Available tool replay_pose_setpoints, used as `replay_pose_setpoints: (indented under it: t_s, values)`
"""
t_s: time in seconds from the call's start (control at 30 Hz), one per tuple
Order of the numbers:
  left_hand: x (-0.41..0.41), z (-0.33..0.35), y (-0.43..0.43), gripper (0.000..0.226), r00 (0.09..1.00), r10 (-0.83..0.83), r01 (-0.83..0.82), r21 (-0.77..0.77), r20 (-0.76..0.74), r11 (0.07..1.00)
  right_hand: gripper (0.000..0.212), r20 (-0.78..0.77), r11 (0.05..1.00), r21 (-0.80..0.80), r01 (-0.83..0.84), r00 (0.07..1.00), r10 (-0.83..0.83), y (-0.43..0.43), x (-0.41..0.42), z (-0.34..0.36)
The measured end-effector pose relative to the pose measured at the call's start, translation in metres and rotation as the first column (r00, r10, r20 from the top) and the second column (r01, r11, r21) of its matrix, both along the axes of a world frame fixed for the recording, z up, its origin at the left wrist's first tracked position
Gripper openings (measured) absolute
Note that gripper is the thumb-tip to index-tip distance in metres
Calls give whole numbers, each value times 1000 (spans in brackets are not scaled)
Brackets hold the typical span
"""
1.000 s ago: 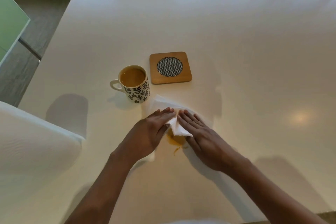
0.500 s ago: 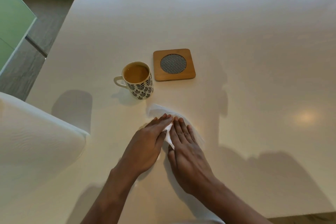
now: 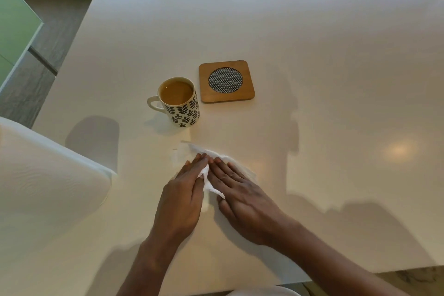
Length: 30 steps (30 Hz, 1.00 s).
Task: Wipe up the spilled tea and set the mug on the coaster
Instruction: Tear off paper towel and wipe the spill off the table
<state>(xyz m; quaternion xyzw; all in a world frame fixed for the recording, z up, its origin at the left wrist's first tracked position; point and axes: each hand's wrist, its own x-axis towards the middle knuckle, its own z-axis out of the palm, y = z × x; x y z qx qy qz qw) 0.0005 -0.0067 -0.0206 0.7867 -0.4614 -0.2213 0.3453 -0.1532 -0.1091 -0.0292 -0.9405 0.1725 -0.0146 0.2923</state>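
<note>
Both palms down, side by side: left hand and right hand lie flat, fingers spread, pressing the thin white paper tissue onto the white table. Farther off, the tea-filled leaf-patterned white mug stands just left of the square wooden coaster.

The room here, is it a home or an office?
Probably a home dining area. A large white table has white chairs drawn up to it, and on it stand a leaf-patterned mug of tea and a wooden coaster.
</note>
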Motion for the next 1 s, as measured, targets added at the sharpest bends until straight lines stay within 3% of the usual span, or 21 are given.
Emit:
replay_pose_setpoints:
  t_s: [0.2, 0.33, 0.43, 0.53, 0.7, 0.8, 0.87, 0.9, 1.0]
  values:
    - [-24, 1, 12, 49, 989, 137, -140, -59, -63, 988, 54, -26, 966, 52, -252, 967, 254, -32, -13, 13]
    - [-37, 3, 18, 45, 981, 187, -188, -32, -47, 982, 51, -34, 938, 218, -270, 958, 283, -50, -19, 22]
    - [-39, 8, 22, 41, 981, 191, -192, -19, -39, 981, 46, -45, 902, 399, -164, 979, 198, -59, -30, 26]
    - [-42, 15, 21, 40, 981, 194, -194, -21, -20, 981, 48, -97, 824, 561, 79, 995, -30, -73, -37, 42]
    - [-50, 34, 4, 37, 976, 217, -218, -66, -15, 974, 47, 16, 738, 670, 86, 991, -131, -84, -30, 54]
    - [-51, 44, -9, 33, 951, 263, -277, -75, -162, 958, 50, 97, 759, 641, 115, 969, -228, -82, -24, 64]
    - [-53, 53, -17, 33, 867, 284, -339, -66, -410, 938, 52, 152, 829, 539, 148, 951, -268, -70, -20, 70]
    - [-54, 59, -21, 36, 782, 295, -384, -51, -549, 922, 53, 178, 865, 472, 171, 943, -283, -63, -18, 71]
    - [-56, 70, -31, 36, 381, 230, -478, 22, -895, 878, 60, 185, 944, 248, 217, 946, -267, -36, -14, 67]
